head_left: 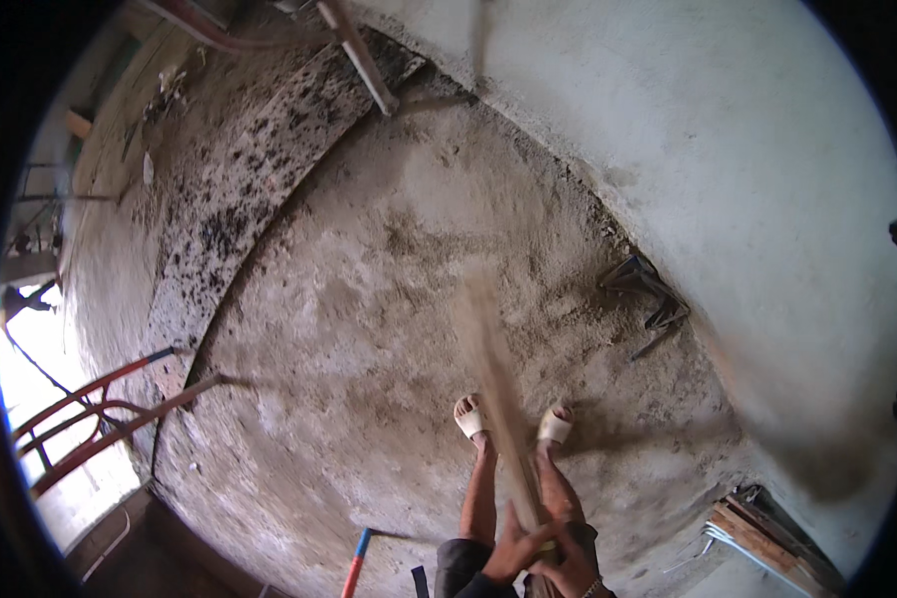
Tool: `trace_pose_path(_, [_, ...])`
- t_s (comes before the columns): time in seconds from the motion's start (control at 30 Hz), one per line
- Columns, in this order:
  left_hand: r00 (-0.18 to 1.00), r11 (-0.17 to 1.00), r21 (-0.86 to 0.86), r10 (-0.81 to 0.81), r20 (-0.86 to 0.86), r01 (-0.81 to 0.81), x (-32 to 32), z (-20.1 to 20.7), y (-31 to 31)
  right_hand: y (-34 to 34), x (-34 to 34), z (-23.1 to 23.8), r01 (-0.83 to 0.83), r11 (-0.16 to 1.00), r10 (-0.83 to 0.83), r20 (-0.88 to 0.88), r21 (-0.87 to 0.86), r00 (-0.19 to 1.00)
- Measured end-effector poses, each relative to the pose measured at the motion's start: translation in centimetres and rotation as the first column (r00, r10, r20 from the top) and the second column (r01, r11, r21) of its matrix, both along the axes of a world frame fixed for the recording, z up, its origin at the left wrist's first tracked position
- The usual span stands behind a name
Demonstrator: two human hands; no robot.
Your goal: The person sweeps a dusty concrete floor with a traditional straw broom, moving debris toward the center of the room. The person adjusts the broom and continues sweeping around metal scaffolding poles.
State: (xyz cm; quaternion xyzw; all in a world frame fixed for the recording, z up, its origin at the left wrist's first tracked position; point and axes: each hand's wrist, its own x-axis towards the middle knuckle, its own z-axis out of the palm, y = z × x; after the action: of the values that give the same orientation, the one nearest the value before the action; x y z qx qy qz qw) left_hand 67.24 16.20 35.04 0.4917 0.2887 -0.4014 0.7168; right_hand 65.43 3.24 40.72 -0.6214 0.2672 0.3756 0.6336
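A long wooden plank (504, 399) slants up from my body over the floor, between my two sandalled feet. Motion smears its far end, so the tip's shape is unclear. My left hand (514, 550) is closed around the near part of the wood. Close beside it on the right, my right hand (572, 570), with a bracelet at the wrist, also grips the plank. The far end shows over the rough, dusty floor (369, 329); whether it touches I cannot tell.
Red metal frames (100, 424) stand at the left. A dark-speckled strip (229, 214) crosses the upper left, near a leg-like bar (359, 60). Along the pale wall (747, 199) lies a dark angular object (651, 295). Wooden boards (767, 538) lie at lower right; a blue-and-red tube (357, 563) rises at the bottom.
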Motion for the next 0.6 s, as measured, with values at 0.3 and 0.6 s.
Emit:
trace_pose_path(0.3, [0.955, 0.978, -0.008, -0.204, -0.215, 0.207, 11.4, -13.3, 5.9, 6.4, 7.9, -15.3, 0.378, 0.908, -0.318, -0.293, 0.177, 0.902])
trace_pose_path(0.6, [0.994, 0.981, 0.170, 0.085, 0.069, -0.095, 12.5, -1.0, 0.2, 0.1, 11.9, -2.6, 0.115, 0.971, -0.111, -0.031, 0.210, 0.993])
